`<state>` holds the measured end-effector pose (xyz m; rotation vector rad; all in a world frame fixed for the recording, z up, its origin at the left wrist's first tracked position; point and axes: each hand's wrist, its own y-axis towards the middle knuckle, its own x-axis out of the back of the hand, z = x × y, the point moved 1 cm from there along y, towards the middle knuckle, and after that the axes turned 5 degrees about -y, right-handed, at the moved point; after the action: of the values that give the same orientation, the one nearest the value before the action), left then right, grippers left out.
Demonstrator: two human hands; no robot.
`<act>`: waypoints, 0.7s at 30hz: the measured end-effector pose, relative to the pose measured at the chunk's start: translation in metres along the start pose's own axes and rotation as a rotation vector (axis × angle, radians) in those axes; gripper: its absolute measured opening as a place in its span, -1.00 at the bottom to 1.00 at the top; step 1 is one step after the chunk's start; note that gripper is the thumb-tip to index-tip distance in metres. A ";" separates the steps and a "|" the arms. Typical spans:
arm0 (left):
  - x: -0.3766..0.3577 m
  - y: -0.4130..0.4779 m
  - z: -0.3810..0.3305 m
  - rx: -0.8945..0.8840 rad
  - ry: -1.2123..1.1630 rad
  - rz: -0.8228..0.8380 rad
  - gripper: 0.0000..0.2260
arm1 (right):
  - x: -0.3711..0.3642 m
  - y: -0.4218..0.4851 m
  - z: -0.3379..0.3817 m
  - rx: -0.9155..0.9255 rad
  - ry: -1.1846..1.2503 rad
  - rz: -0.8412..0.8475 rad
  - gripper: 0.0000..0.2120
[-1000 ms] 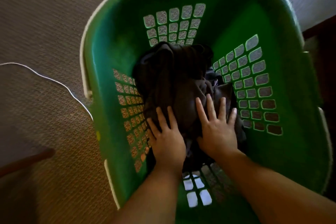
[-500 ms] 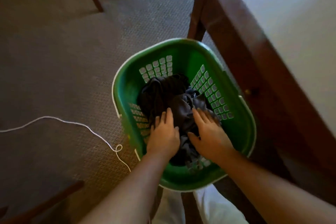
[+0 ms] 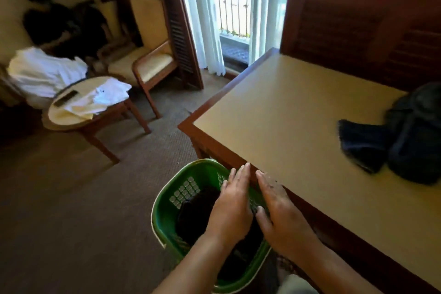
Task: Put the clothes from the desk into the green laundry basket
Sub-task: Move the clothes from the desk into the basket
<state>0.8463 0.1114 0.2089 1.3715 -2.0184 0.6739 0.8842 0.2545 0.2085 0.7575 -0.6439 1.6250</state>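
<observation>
The green laundry basket [image 3: 167,207] stands on the carpet against the desk's near corner, with dark clothes [image 3: 195,215] inside. My left hand [image 3: 232,203] and my right hand [image 3: 278,210] hover above the basket with straight fingers, holding nothing. A pile of dark blue clothes [image 3: 401,136] lies at the right side of the desk [image 3: 286,114]. My forearms hide the basket's near part.
A round side table [image 3: 69,114] with white cloth and a remote stands at the left. A wooden chair [image 3: 150,55] is behind it, and white and dark clothes lie on another chair at far left. Curtains and a balcony door are ahead. Brown carpet lies left of the basket.
Both hands lifted off the clothes in the basket. My head rose and the view swung up from the basket to the desk and the room.
</observation>
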 end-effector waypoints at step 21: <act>-0.098 0.111 -0.259 -0.522 -0.026 0.330 -0.30 | 0.215 -0.103 -0.122 -0.453 0.125 -0.653 -0.35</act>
<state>0.8204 0.3914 0.3090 0.7566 -2.2537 0.2276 0.9447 0.5000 0.2968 0.4551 -0.5668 0.8751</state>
